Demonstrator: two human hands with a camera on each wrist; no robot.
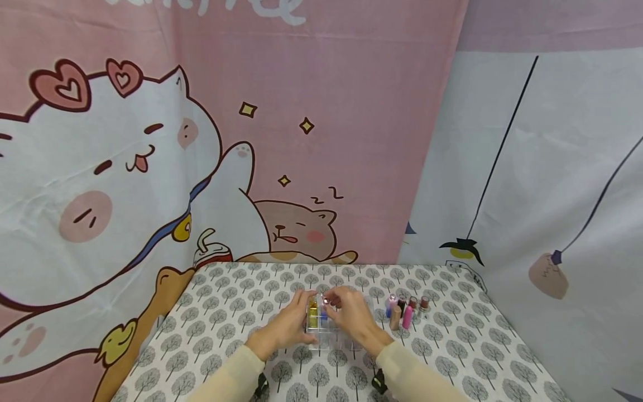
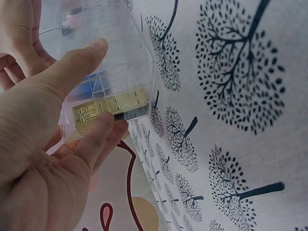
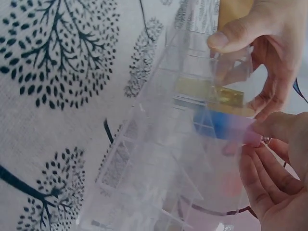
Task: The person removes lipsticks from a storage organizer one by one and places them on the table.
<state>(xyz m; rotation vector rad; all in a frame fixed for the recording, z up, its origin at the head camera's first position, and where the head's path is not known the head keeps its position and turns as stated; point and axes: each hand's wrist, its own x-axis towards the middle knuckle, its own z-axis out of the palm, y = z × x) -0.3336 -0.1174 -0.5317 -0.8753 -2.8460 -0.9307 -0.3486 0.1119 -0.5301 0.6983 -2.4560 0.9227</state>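
A clear divided organizer box (image 1: 325, 339) stands on the table between both hands. My left hand (image 1: 286, 325) grips its left side, the thumb (image 2: 86, 60) across the front and the other fingers (image 2: 96, 134) along the side wall. Gold lipstick tubes (image 2: 110, 107) sit in the compartments nearest that hand. In the right wrist view, my right hand (image 3: 279, 163) pinches the pink end of a pink-and-blue lipstick tube (image 3: 219, 126). Its blue end is inside a compartment beside the gold ones, seen blurred through the clear walls.
Right of the organizer stands a group of several lipsticks, among them a bright pink tube (image 1: 407, 317), a tan tube (image 1: 395, 318) and a pale pink-and-blue one (image 1: 391, 305). A tree-print cloth (image 1: 226, 335) covers the table. Behind it hangs a cartoon-printed curtain (image 1: 382, 139).
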